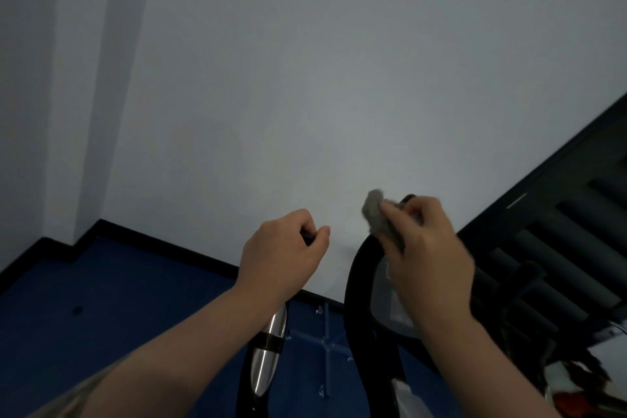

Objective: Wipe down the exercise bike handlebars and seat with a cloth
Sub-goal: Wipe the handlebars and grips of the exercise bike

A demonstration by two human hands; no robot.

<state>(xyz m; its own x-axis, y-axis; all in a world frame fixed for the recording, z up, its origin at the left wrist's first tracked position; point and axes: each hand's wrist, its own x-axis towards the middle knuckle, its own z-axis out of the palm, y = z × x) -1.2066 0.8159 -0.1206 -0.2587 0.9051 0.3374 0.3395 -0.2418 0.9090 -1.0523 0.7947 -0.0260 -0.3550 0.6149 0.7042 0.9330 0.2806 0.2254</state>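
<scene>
The handlebar wipe is under way. The right hand (428, 248) pinches a bunched grey cloth (377, 214) against the top of the black curved handlebar (356, 268). The left hand (283, 249) is curled round what looks like the other handlebar end, though little of it shows. Next, the cloth should slide down the curve with steady pressure. The seat is out of view. Behind are a pale wall (339, 78) and blue floor (135, 288).
</scene>
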